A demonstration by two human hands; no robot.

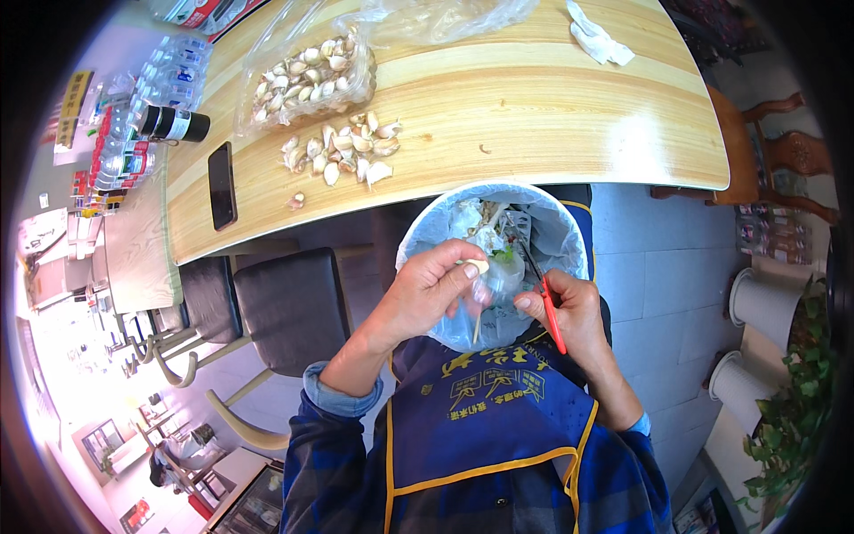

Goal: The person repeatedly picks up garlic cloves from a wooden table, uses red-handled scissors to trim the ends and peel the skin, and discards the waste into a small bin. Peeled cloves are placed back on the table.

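Between the thumb and fingers of my left hand [434,284] is a pale garlic clove [478,266]. My right hand [572,310] grips red-handled scissors [552,314], their dark blades pointing away from me over the bin. Both hands are above a round bin [417,233] lined with a pale plastic bag, with scraps and plastic inside. Beyond it on the wooden table [534,127] lies a loose pile of garlic cloves [343,150]. A clear plastic box [365,83] behind the pile holds many more cloves.
A phone [222,187] and a black bottle [175,124] are at the table's left. Crumpled tissue [598,37] and a clear plastic bag [447,20] lie at the back. Dark-seated chairs [291,310] stand left of me; a wooden chair [794,153] and potted plants [790,380] are right.
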